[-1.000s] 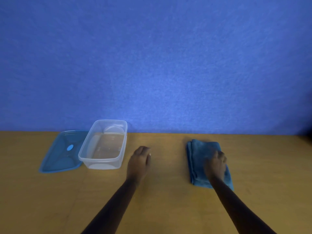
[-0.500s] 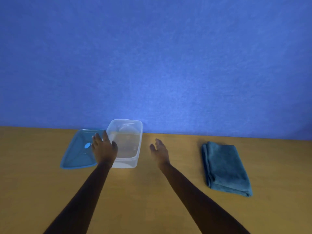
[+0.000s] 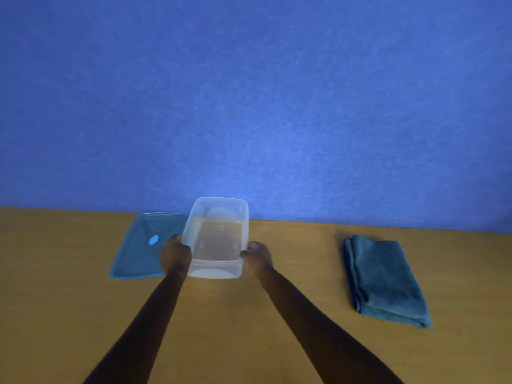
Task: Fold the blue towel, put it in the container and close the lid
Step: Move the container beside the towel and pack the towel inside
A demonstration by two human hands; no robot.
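Both hands on the clear container [image 3: 217,239], one to each long side: left hand [image 3: 175,255] pressed to the left wall, grip closed on it near the front corner; right hand [image 3: 256,255] likewise clasping the right wall. Container empty, upright on the table [image 3: 277,314], its left edge touching or overlapping the blue lid [image 3: 141,250], which lies flat just beside it, off the box. Blue towel [image 3: 385,278] already folded into a neat oblong, lying well apart to the right, touched by neither hand. Step in hand, judging by the hold: bringing the container nearer the towel or squaring it up for loading. Best done by keeping even pressure from both sides, low to the table, without squeezing the thin walls inward or dragging the lid along. Worth setting it down with the long axis matching the towel's, so the bundle drops in without unfolding
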